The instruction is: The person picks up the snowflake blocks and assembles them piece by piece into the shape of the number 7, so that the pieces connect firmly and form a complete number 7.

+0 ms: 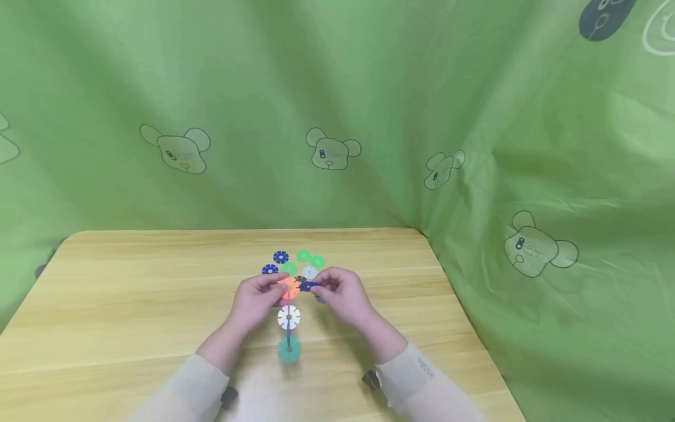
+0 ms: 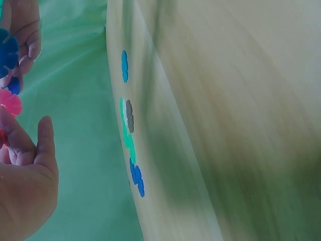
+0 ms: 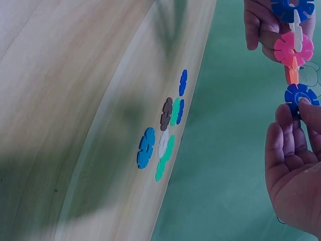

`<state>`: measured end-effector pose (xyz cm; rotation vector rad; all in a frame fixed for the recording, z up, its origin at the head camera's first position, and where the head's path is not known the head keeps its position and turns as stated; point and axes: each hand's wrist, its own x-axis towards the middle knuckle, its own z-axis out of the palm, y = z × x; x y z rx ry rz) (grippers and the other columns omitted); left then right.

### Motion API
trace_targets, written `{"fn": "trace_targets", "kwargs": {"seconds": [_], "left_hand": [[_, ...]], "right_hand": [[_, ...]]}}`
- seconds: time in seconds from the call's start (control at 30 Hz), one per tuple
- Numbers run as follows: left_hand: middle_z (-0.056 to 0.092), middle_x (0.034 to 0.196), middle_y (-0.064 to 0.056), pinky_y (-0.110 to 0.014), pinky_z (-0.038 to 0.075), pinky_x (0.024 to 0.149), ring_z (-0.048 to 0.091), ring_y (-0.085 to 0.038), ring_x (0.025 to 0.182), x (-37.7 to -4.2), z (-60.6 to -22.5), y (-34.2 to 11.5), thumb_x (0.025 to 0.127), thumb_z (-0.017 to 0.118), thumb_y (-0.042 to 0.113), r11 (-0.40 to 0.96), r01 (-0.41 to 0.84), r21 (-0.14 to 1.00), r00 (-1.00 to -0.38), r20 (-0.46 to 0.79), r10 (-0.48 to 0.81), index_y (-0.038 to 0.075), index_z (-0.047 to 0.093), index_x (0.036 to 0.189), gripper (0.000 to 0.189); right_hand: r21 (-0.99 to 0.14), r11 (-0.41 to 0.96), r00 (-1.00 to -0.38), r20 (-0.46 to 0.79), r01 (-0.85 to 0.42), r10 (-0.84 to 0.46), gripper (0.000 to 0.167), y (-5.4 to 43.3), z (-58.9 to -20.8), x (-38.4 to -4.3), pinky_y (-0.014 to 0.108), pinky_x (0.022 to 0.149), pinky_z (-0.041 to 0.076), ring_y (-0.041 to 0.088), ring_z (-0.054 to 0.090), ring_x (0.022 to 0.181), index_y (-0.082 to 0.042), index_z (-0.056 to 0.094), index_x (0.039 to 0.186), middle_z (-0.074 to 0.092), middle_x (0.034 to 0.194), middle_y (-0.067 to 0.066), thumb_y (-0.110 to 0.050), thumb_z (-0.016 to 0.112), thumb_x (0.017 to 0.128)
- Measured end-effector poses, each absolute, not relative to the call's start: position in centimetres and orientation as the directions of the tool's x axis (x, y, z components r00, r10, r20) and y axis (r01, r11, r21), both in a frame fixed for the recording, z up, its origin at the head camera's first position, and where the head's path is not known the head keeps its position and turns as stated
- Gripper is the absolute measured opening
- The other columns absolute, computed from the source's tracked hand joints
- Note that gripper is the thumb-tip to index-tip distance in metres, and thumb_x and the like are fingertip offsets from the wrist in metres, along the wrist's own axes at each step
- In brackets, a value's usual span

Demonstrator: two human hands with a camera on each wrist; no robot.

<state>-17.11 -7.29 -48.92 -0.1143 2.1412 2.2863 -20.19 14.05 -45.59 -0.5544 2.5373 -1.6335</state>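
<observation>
A chain of slotted plastic snowflake discs hangs above the table between both hands. In the head view it runs from an orange disc (image 1: 289, 289) down to a white disc (image 1: 288, 309) and a teal disc (image 1: 289, 357). My left hand (image 1: 257, 300) pinches the chain near its orange end, where a pink disc (image 3: 282, 49) also shows in the right wrist view. Between thumb and fingers, my right hand (image 1: 345, 295) holds a dark blue disc (image 3: 296, 93), its edge right at the orange disc's edge.
Behind the hands, loose discs lie on the wooden table (image 1: 132, 293): dark blue (image 1: 281, 257), green (image 1: 303, 255), white (image 1: 309, 272), dark brown (image 3: 166, 114) and lighter blue (image 3: 146, 148). A green curtain (image 1: 253, 176) hangs along the table's back and right edges.
</observation>
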Motion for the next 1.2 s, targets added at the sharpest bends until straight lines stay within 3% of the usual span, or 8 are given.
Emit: {"fn": "trace_targets", "kwargs": {"seconds": [0.43,1.2], "left_hand": [[0.076,0.095,-0.015,-0.026,0.064,0.072,0.072,-0.014,0.073,-17.2,-49.2,-7.0,0.096,0.070,-0.005,-0.076,-0.055,0.996,-0.998,-0.058,-0.033,-0.005,0.072,0.125,0.029],[0.077,0.096,-0.016,-0.022,0.061,0.063,0.069,-0.012,0.069,-17.1,-48.1,-6.4,0.095,0.070,-0.007,-0.006,-0.028,1.000,-0.997,-0.029,-0.071,-0.004,0.075,0.118,0.024]], "right_hand": [[-0.880,0.388,-0.937,0.156,-0.276,-0.313,0.009,13.8,-46.0,-19.7,0.027,0.068,0.063,0.017,0.071,0.077,-0.004,0.075,0.092,0.076,0.090,0.008,0.003,0.081,0.089],[-0.888,0.232,-0.896,0.320,-0.396,-0.307,0.010,13.7,-47.2,-19.4,0.032,0.077,0.065,0.030,0.077,0.083,0.002,0.074,0.088,0.077,0.090,0.017,0.012,0.079,0.087]]}}
